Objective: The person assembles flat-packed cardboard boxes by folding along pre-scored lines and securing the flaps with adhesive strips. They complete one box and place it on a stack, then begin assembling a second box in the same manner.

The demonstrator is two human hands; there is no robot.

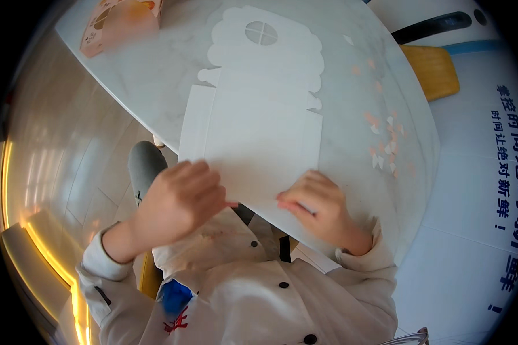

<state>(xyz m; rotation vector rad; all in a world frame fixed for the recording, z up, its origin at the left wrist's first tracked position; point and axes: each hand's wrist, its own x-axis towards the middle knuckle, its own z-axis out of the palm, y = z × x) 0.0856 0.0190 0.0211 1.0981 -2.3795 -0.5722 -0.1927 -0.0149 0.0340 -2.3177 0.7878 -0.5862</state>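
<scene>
A flat white cardboard box blank (259, 126) lies on the marble-patterned table, with scalloped edges at its far end and slotted tabs along its sides. Near its far end is a round window (261, 33) divided by a cross. My left hand (184, 192) is curled closed at the blank's near left corner, thumb pointing inward along the near edge. At the near right corner my right hand (316, 204) is closed too, thumb and fingers pinched together on the edge. The blank's near edge is partly hidden by both hands.
Small pink and white paper scraps (388, 144) are scattered on the table's right side. A pink printed box (121, 26) stands at the far left. The table's rounded edge (434, 138) curves down the right, beside a yellow chair part (431, 72).
</scene>
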